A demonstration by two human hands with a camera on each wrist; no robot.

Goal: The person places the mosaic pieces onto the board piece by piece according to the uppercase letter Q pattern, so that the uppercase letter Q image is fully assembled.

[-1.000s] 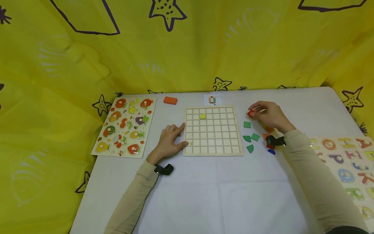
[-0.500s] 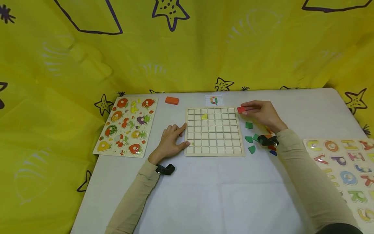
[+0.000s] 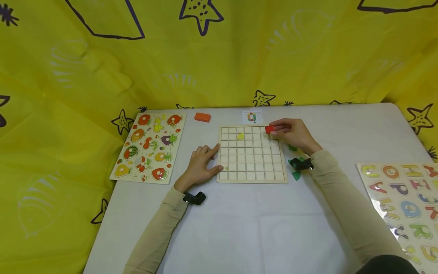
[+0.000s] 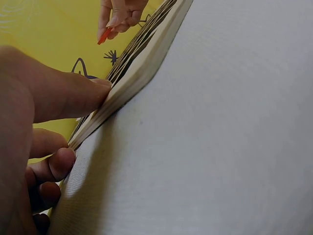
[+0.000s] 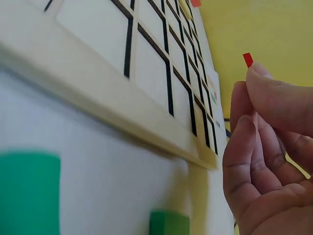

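Note:
My right hand (image 3: 293,134) pinches a red square block (image 3: 269,129) between thumb and fingertips, above the upper right part of a wooden grid board (image 3: 250,180). In the right wrist view only a small bit of the red block (image 5: 248,59) shows past the thumb. At the board's left edge rests my left hand (image 3: 199,167), thumb and index finger spread apart and touching the rim. The left wrist view shows the thumb (image 4: 73,95) against the board's edge, the other fingers bent below. One yellow piece (image 3: 240,136) lies in a cell near the board's top.
Behind the board lies a pattern card (image 3: 251,117), with orange blocks (image 3: 202,117) to its left. A fruit puzzle board (image 3: 143,152) is at the left, a letter puzzle board (image 3: 400,190) at the right. Green pieces (image 3: 296,175) lie partly hidden under my right wrist.
My right hand has carried the red block leftward from beside the loose pieces to over the board's upper right part. The left hand stays at the board's edge.

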